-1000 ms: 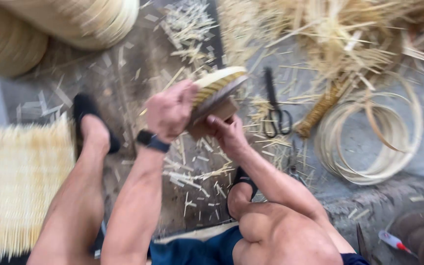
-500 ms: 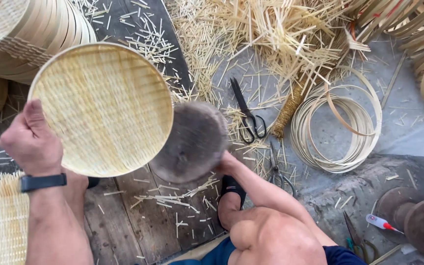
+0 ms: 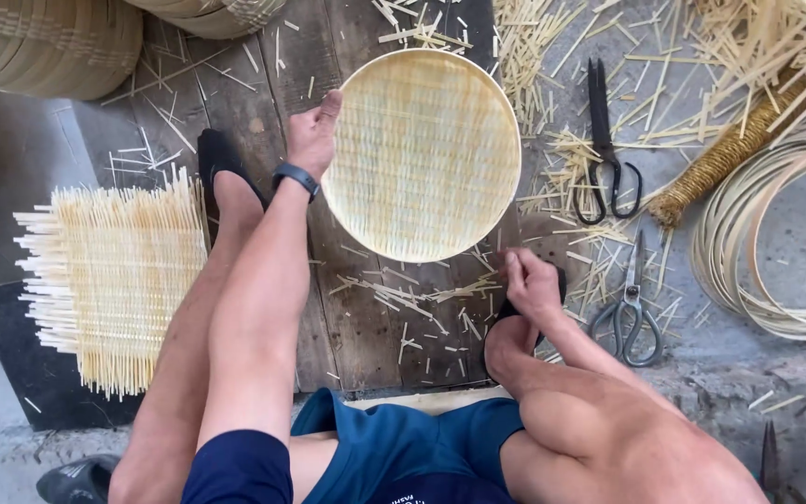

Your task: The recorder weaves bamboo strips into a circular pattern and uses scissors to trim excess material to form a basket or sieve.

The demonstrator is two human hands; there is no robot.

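Two hands work: left hand (image 3: 312, 135) pinches the round pale woven bamboo tray (image 3: 422, 154) at its nine o'clock rim, right hand (image 3: 531, 285), loosely curled and holding nothing, at five o'clock; steadier support advisable.

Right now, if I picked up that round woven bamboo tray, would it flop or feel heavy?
Probably neither. The round woven bamboo tray keeps its flat circle shape while the left hand grips just one edge, so it seems stiff. One hand suffices, so it's likely light. The thin strips might crack if squeezed.
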